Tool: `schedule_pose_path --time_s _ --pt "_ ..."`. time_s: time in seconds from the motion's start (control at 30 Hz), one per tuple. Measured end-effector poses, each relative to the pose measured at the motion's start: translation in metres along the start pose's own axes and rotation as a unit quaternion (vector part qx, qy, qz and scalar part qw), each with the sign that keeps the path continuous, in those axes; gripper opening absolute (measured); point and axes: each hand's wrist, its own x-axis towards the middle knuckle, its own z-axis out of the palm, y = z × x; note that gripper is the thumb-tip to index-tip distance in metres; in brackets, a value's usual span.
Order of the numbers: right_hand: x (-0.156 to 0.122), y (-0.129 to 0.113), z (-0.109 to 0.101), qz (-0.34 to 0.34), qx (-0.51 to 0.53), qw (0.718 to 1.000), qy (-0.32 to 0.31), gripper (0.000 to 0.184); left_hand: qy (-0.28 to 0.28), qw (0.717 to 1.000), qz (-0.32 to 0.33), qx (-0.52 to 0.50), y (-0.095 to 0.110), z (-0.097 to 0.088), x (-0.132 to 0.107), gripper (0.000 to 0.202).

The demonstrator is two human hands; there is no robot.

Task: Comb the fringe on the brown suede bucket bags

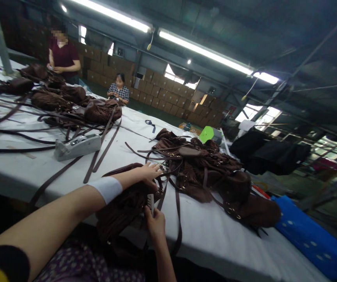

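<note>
while the brown bag lies at the near edge of the worktop, the left hand extends across its upper part; this grip has its fingers stretched out, and whether they have hold of anything cannot be told. the right hand is positioned lower, at the bag's right side; its grip is closed around a small, pale, toothed tool, teeth facing the bag. to the right, further brown bags are heaped on the worktop, next to a blue container. to the left stands a grey tape dispenser, with a second heap of bags behind it. beyond the worktop, two co-workers are located before stacked cartons.
</note>
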Motion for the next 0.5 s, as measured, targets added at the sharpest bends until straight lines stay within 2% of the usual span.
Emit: schedule_pose_path --time_s 0.07,0.13,0.27,0.37,0.43,0.5 --pt "-0.009 0.001 -0.001 -0.012 -0.019 0.999 0.024 0.040 -0.043 0.998 -0.009 0.044 -0.008 0.018 0.005 0.076" --pt "-0.021 0.001 -0.003 -0.027 -0.034 0.998 0.050 0.038 -0.062 0.995 -0.008 0.081 -0.010 0.025 0.001 0.078" --pt "-0.043 -0.007 -0.004 -0.040 -0.023 0.997 0.066 0.037 -0.013 0.992 -0.012 0.124 -0.005 0.017 -0.021 0.083" --pt "-0.059 -0.014 0.008 -0.048 -0.014 0.998 0.049 0.037 0.006 0.989 -0.009 0.145 0.002 0.006 -0.043 0.070" --pt "-0.069 -0.015 0.022 -0.064 -0.020 0.997 0.030 0.036 -0.008 0.989 -0.010 0.150 0.007 0.001 -0.056 0.054" --pt "-0.080 -0.011 0.038 -0.108 -0.050 0.993 0.012 0.033 -0.025 0.988 -0.014 0.152 0.011 -0.001 -0.066 0.037"
